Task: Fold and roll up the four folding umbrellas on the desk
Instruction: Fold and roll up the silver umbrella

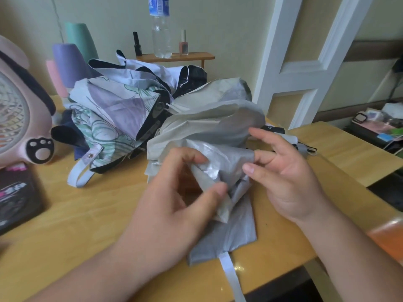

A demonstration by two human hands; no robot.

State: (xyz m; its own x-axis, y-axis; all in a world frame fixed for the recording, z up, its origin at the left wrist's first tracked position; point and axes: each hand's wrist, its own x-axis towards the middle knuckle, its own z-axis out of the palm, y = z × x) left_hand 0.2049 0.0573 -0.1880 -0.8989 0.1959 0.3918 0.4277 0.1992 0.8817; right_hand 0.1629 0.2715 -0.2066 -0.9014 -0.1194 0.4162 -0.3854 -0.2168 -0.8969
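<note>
A grey-silver folding umbrella [209, 127] lies crumpled across the middle of the wooden desk [87, 214], its canopy loose and its white strap [231, 277] hanging over the front edge. My left hand [174, 197] pinches a fold of its fabric between thumb and fingers. My right hand [285, 171] hovers at the fabric's right side, fingers spread, fingertips touching the cloth. Behind it lies a pale blue patterned umbrella [113, 112] with black lining, unfolded in a heap. A black umbrella handle [273, 129] pokes out behind my right hand.
A pink paw-print fan [24, 118] stands at the left, with a dark box [17, 195] in front of it. A small shelf [174, 56] at the back holds a water bottle [160, 29] and nail polish bottles. A white bed-frame post [305, 68] rises at right.
</note>
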